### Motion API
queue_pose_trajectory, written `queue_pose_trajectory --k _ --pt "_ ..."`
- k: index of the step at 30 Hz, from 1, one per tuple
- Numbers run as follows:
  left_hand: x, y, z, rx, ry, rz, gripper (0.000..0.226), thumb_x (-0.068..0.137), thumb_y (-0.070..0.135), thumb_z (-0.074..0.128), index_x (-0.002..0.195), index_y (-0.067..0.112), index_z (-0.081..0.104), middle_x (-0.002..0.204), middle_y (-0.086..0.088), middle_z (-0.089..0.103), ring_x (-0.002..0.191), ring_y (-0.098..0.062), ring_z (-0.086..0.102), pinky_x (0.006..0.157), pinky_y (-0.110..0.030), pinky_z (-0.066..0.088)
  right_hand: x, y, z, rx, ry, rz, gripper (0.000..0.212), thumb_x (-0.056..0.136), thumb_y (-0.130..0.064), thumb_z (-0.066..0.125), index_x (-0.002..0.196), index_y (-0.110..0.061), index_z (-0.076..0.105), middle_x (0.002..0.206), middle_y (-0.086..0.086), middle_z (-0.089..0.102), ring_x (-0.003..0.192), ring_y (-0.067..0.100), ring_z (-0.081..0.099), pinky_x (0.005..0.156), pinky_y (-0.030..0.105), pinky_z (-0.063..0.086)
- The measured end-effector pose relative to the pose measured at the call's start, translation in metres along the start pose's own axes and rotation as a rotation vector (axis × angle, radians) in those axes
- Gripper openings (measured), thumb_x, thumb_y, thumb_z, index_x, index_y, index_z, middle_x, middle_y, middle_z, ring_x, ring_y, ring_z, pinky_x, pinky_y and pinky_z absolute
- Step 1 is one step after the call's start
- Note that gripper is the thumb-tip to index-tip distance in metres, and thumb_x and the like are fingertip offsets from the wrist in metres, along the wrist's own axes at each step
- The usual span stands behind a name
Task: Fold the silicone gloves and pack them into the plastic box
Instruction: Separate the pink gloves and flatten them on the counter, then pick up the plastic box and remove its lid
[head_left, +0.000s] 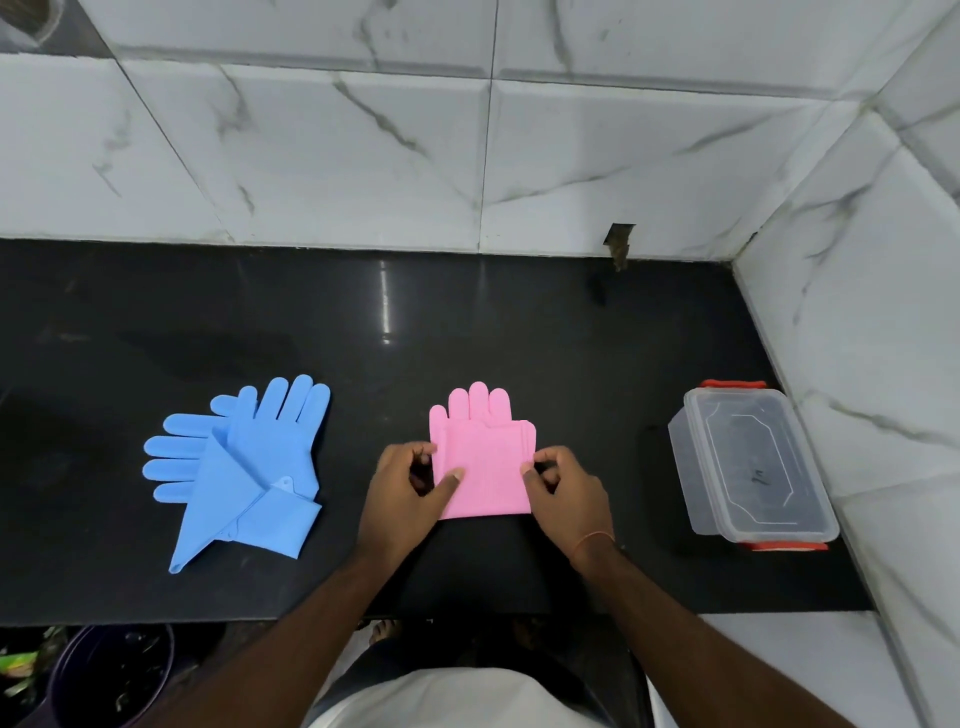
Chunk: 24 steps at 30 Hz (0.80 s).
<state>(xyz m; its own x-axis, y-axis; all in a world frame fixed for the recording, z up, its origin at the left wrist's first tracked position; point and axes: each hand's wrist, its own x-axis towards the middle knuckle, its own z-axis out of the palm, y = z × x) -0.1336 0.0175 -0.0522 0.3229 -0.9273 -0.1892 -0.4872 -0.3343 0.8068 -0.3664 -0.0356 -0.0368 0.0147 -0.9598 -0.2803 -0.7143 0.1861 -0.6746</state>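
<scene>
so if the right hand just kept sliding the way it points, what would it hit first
Probably the left hand: the right hand pinches the pink gloves at their right edge, fingers aimed left across them.

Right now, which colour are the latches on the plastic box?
Red-orange latches on the clear plastic box; the head view shows them best.

Pink gloves (480, 462), blue gloves (244, 467), black counter (467, 322)

You get bright, even light from overhead; a streak of glare gleams on the glossy black tabletop (384, 301); shadows stay soft; the wide lens bends the wall tiles (597, 156) at the edges; the corners blur slightly.
</scene>
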Motion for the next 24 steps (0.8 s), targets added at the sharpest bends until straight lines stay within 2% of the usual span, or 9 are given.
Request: queue_pose_trajectory --k 2,4,6,9,11,14,19,22,24 --pt "-0.006 0.009 0.001 0.119 0.064 0.082 0.068 0.079 0.065 0.088 0.134 0.036 0.06 0.143 0.01 0.051 0.125 -0.008 0.056 0.103 -0.032 0.051 -0.007 0.007 -0.005 0.067 0.023 0.018 0.018 0.099 -0.048 0.069 0.111 -0.035 0.063 0.082 -0.018 0.07 0.08 0.002 0.067 0.068 0.016 0.048" --pt "-0.006 0.029 0.005 0.213 0.087 0.219 0.075 0.078 0.069 0.086 0.14 0.037 0.059 0.153 0.01 0.045 0.141 -0.016 0.043 0.112 -0.041 0.038 -0.015 0.015 -0.01 0.153 0.054 0.069 0.021 0.098 -0.05 0.07 0.112 -0.035 0.065 0.086 -0.017 0.073 0.083 0.003 0.07 0.074 0.02 0.057" --pt "0.001 0.055 0.013 0.206 0.046 0.378 0.067 0.082 0.065 0.082 0.14 0.039 0.061 0.154 0.013 0.046 0.145 -0.017 0.041 0.113 -0.042 0.031 -0.027 0.027 -0.017 0.267 0.092 0.136 0.018 0.097 -0.051 0.071 0.107 -0.037 0.068 0.088 -0.013 0.076 0.084 0.007 0.074 0.081 0.035 0.065" --pt "0.022 0.095 0.037 0.13 -0.04 0.621 0.052 0.094 0.052 0.076 0.14 0.03 0.066 0.147 0.012 0.059 0.142 -0.013 0.05 0.119 -0.038 0.038 -0.053 0.045 -0.028 0.389 0.168 0.235 0.017 0.095 -0.052 0.073 0.094 -0.035 0.071 0.083 -0.008 0.078 0.074 0.015 0.075 0.079 0.047 0.067" --pt "0.039 0.125 0.06 0.082 -0.161 0.707 0.045 0.101 0.043 0.071 0.143 0.027 0.064 0.146 0.01 0.062 0.141 -0.011 0.053 0.122 -0.036 0.041 -0.071 0.058 -0.04 0.447 0.236 0.31 0.025 0.095 -0.054 0.072 0.086 -0.031 0.07 0.077 -0.004 0.078 0.063 0.016 0.073 0.069 0.046 0.066" --pt "0.062 0.168 0.103 0.109 -0.287 0.801 0.044 0.105 0.033 0.067 0.147 0.02 0.061 0.148 0.001 0.063 0.142 -0.017 0.056 0.124 -0.042 0.043 -0.094 0.077 -0.062 0.528 0.363 0.384 0.039 0.098 -0.056 0.068 0.077 -0.023 0.067 0.072 0.001 0.076 0.051 0.016 0.067 0.057 0.038 0.058" --pt "0.075 0.235 0.178 0.108 -0.424 0.709 0.062 0.101 0.027 0.076 0.157 0.012 0.054 0.159 -0.01 0.058 0.148 -0.031 0.054 0.127 -0.051 0.041 -0.114 0.114 -0.114 0.596 0.569 0.526 0.051 0.101 -0.056 0.062 0.076 -0.013 0.067 0.069 0.004 0.075 0.051 0.02 0.065 0.064 0.043 0.059" --pt "0.08 0.262 0.213 0.13 -0.54 0.482 0.074 0.101 0.039 0.075 0.166 0.018 0.045 0.168 -0.008 0.051 0.156 -0.027 0.047 0.131 -0.046 0.038 -0.115 0.133 -0.139 0.647 0.616 0.581 0.05 0.102 -0.057 0.061 0.083 -0.011 0.069 0.072 0.005 0.077 0.052 0.02 0.065 0.066 0.044 0.06" --pt "0.082 0.271 0.228 0.056 -0.587 0.315 0.074 0.101 0.044 0.074 0.165 0.022 0.046 0.166 -0.005 0.054 0.151 -0.023 0.054 0.129 -0.044 0.041 -0.11 0.14 -0.148 0.689 0.612 0.598 0.049 0.101 -0.058 0.061 0.088 -0.012 0.07 0.075 0.006 0.078 0.053 0.021 0.066 0.064 0.043 0.06"
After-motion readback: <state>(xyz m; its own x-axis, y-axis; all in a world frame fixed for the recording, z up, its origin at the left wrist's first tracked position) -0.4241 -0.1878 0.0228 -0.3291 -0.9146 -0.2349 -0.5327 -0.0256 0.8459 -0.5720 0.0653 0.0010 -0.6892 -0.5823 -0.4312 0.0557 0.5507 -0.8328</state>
